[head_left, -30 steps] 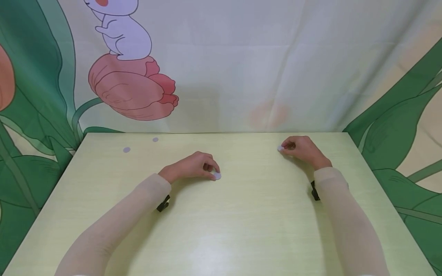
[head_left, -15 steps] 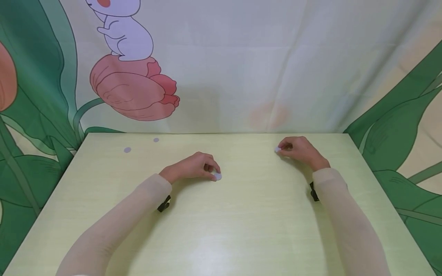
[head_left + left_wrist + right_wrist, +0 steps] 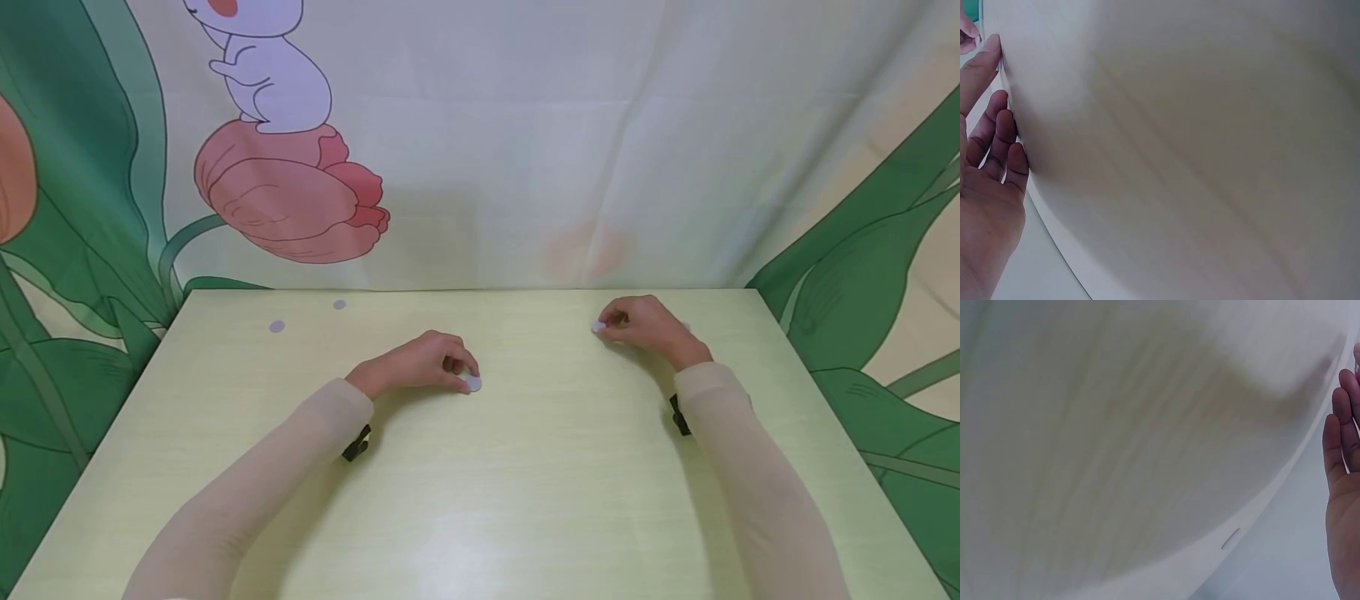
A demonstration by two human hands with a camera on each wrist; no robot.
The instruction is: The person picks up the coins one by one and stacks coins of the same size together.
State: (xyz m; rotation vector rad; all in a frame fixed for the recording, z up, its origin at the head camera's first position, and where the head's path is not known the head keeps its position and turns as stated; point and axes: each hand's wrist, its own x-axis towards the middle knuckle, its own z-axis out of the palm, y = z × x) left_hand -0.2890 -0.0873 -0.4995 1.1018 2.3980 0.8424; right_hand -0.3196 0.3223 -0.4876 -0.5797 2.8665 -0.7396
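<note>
Coins are what both hands work on. The left hand (image 3: 416, 364) rests on the table (image 3: 525, 500), its fingers curled over a coin (image 3: 472, 382) that lies flat at its fingertips; the thumb and forefinger seem to pinch its edge, though the coin looks not yet lifted. The right hand (image 3: 648, 327), farther out and well apart from the left, pinches a second coin (image 3: 598, 327) at its fingertips, low over the table. Two more coins (image 3: 277, 326) (image 3: 339, 304) lie untouched far beyond the left hand, near the table's back edge. By my judgement the gathering is about half done: two coins in hand, two left. The wrist views show only fingers and blurred table.
</note>
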